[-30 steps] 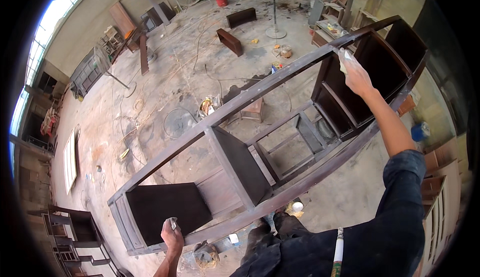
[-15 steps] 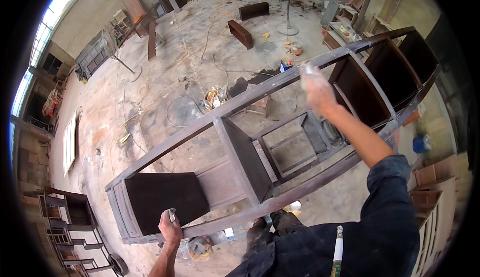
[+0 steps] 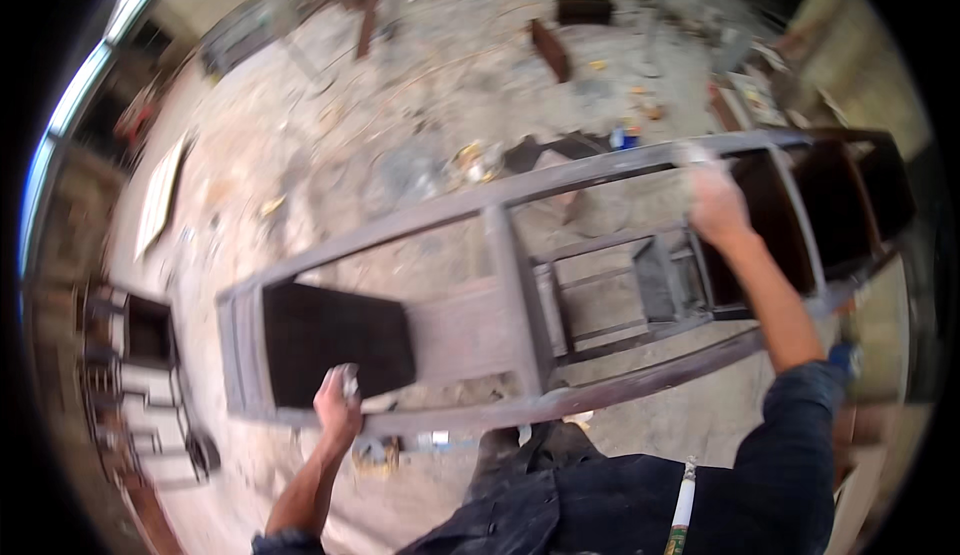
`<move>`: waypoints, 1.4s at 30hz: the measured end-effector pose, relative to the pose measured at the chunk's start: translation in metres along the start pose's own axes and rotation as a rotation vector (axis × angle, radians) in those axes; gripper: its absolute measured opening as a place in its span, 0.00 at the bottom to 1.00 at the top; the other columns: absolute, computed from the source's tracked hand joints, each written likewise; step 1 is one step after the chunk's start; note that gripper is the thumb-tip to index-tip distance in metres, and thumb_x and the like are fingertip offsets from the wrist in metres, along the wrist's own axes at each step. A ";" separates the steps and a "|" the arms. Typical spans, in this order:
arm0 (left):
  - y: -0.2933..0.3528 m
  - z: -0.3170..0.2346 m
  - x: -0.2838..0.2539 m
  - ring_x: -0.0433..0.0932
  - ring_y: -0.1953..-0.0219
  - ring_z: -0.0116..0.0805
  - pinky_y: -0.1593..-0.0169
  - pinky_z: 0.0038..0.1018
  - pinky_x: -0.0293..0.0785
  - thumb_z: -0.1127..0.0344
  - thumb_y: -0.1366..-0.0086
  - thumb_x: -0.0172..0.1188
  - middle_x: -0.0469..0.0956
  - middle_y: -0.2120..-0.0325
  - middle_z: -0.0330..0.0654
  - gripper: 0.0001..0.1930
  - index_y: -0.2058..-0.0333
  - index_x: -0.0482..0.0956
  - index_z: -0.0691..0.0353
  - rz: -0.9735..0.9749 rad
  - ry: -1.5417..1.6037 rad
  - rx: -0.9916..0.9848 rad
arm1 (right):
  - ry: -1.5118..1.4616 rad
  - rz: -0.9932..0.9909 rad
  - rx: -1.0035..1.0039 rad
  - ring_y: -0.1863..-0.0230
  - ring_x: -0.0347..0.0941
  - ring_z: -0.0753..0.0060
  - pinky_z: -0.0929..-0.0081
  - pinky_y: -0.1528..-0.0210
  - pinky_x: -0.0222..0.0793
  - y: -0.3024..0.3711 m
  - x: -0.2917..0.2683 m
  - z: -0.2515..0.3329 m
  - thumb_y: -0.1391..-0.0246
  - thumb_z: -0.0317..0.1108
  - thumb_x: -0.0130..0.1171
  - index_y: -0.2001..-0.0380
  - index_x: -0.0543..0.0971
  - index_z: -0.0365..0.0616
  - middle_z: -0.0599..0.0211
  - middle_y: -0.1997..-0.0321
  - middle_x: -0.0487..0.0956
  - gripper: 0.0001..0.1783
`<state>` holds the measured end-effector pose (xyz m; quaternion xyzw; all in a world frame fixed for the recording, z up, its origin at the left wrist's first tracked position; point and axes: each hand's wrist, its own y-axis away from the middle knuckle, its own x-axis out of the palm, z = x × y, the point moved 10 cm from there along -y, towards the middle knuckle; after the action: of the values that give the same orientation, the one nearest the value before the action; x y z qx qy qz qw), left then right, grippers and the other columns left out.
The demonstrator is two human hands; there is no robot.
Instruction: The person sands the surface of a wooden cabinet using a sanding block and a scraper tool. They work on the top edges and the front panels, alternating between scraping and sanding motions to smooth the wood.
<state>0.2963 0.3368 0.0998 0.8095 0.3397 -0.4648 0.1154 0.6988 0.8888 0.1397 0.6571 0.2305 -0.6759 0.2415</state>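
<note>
A long, curved wooden cabinet frame (image 3: 600, 168), greyish-brown with dark panels, lies across in front of me. My left hand (image 3: 338, 407) is by its near rail at the left, closed on a small greyish-white piece (image 3: 349, 383) whose kind I cannot make out. Stretched over the frame, my right hand (image 3: 718, 203) rests on the far rail, right of the middle divider (image 3: 515, 295). Motion smears its fingers. A whitish patch (image 3: 690, 154) shows at the fingertips, too blurred to name.
A cigarette (image 3: 684, 505) with an ash tip juts up from the lower edge. Loose dark box-like pieces (image 3: 548, 52) lie on the stained floor beyond the frame, near a blue can (image 3: 625, 137). Dark wooden furniture (image 3: 148, 335) stands at the left. Boards lean at the right.
My view has swung, so the frame sits more level and higher on its near side. My right hand stays on about the same stretch of far rail; my left hand still grips the small piece.
</note>
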 end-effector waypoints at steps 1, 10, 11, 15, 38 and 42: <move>-0.003 -0.006 -0.003 0.80 0.59 0.57 0.55 0.43 0.77 0.78 0.48 0.57 0.80 0.62 0.52 0.18 0.56 0.80 0.64 0.000 -0.049 0.042 | -0.006 -0.119 -0.018 0.41 0.73 0.42 0.53 0.37 0.67 0.003 -0.022 -0.027 0.43 0.27 0.46 0.47 0.77 0.32 0.36 0.47 0.79 0.22; -0.007 -0.013 0.001 0.77 0.68 0.53 0.64 0.45 0.74 0.71 0.37 0.58 0.75 0.73 0.49 0.05 0.62 0.78 0.63 -0.050 -0.154 0.119 | -0.179 -0.210 -0.568 0.25 0.53 0.35 0.55 0.22 0.45 -0.003 0.008 0.214 0.54 0.16 0.41 0.32 0.64 0.29 0.37 0.28 0.63 0.40; -0.002 -0.015 0.000 0.77 0.68 0.52 0.64 0.45 0.74 0.71 0.37 0.58 0.75 0.73 0.49 0.05 0.63 0.78 0.63 -0.068 -0.143 0.133 | -0.137 -0.140 -0.548 0.24 0.53 0.39 0.57 0.22 0.46 -0.007 0.008 0.215 0.51 0.15 0.40 0.31 0.64 0.31 0.39 0.27 0.63 0.39; 0.000 -0.018 0.001 0.76 0.67 0.49 0.62 0.42 0.73 0.71 0.38 0.60 0.76 0.72 0.47 0.05 0.63 0.78 0.63 -0.131 -0.077 0.184 | -0.193 -0.148 -0.381 0.24 0.56 0.44 0.60 0.23 0.48 -0.017 -0.010 0.080 0.45 0.16 0.40 0.31 0.64 0.32 0.40 0.28 0.64 0.35; 0.167 0.021 -0.060 0.79 0.61 0.50 0.55 0.38 0.76 0.70 0.38 0.68 0.75 0.60 0.48 0.21 0.47 0.77 0.59 -0.112 0.786 -0.137 | -0.653 0.463 -1.108 0.69 0.80 0.53 0.67 0.64 0.75 0.261 -0.007 0.601 0.67 0.20 0.68 0.67 0.82 0.36 0.57 0.71 0.82 0.17; 0.202 0.085 -0.027 0.79 0.63 0.49 0.57 0.37 0.76 0.75 0.36 0.64 0.78 0.66 0.48 0.09 0.57 0.81 0.66 -0.232 0.879 -0.346 | -0.589 0.252 -1.118 0.48 0.77 0.44 0.56 0.45 0.71 0.239 -0.029 0.634 0.55 0.26 0.69 0.48 0.76 0.33 0.48 0.50 0.81 0.28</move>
<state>0.3631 0.1320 0.0503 0.8548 0.5166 -0.0253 0.0413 0.3575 0.3047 0.1896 0.2411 0.3932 -0.5721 0.6782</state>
